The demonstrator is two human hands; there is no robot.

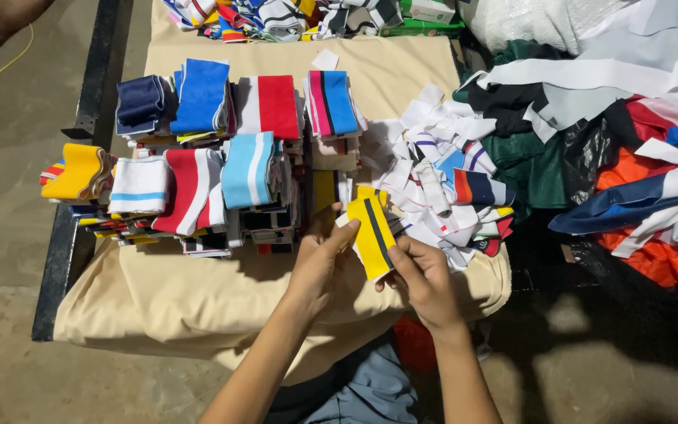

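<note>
Yellow cloth strip [373, 233] pinched by fingers of both left hand [317, 263] and right hand [424, 279]; grip apparently light, so it could slip onto loose pile [441, 184].

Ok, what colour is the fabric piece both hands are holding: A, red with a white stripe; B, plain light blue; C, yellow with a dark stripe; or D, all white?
C: the left hand and right hand hold a yellow fabric piece with a dark stripe down its middle.
</note>
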